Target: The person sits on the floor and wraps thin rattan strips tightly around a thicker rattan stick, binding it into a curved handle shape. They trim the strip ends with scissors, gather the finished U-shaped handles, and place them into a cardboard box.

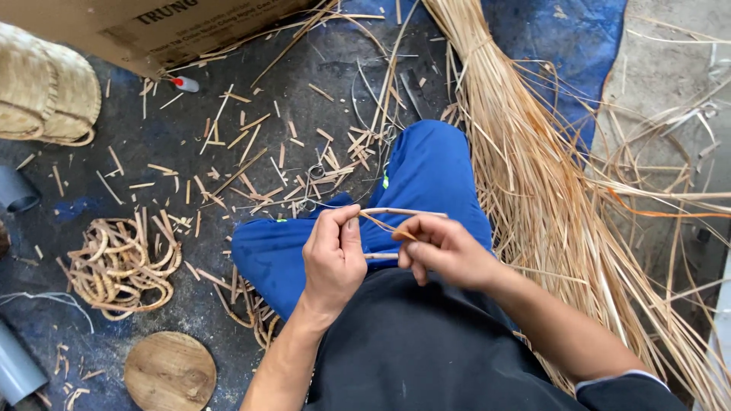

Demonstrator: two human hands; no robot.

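I saw left hand (333, 255) and right hand (442, 247) both pinched on a bent cane strip (396, 212), over blue-trousered lap (426, 171), cane bundle (533, 190) just beside right

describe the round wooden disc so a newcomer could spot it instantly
Start at the dark mat left of the person's blue trouser leg. Below the heap of coiled rattan rings, at the bottom edge, lies the wooden disc: flat, solid, brown, unlike the open loops and loose offcuts.
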